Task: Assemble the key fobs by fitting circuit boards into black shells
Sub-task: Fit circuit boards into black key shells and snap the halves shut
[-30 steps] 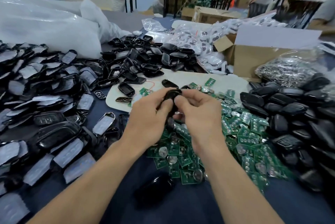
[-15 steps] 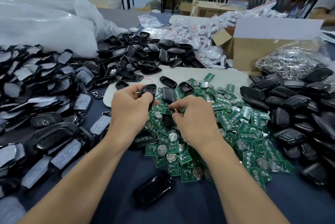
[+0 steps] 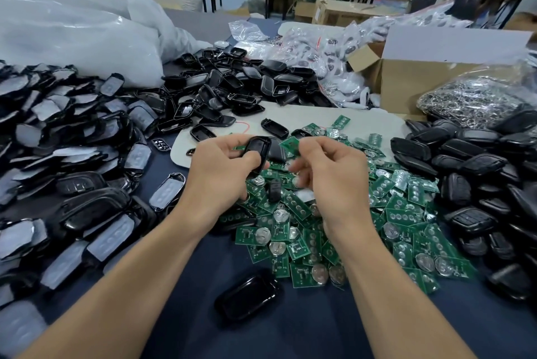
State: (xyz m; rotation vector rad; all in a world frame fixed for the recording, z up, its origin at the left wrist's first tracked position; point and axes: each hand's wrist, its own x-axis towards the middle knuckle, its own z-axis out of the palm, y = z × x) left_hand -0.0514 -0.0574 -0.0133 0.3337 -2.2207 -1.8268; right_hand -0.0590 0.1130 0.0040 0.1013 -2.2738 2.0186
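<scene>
Obs.: left hand [image 3: 220,175] grips an open black shell [image 3: 257,152], fingers curled round it, hollow side tipped toward the other hand; right hand [image 3: 331,175] pinches a green circuit board [image 3: 290,145] at its fingertips, lower fingers blurred, so their lie cannot be told.

Change: a second ago both hands were closed together on one black piece; half a second ago they had parted, the left keeping a shell, the right down in the board pile [image 3: 319,228]; now the right is lifted clear of the pile with a single board, and board and shell sit just beside each other above the desk [image 3: 174,315], not yet mated.

Reading: a fresh cycle appears under way; pick is done, fit is pending. The board looks tilted against the shell opening, so it likely needs squaring up before it goes in; which face is up cannot be told.

Stock: empty shells [image 3: 232,91] heaped at the back; film-covered pieces [image 3: 58,126] to the left; closed black fobs [image 3: 465,169] banked to the right; one lone shell [image 3: 247,297] lies near the desk's front edge, well apart from the hands.
</scene>
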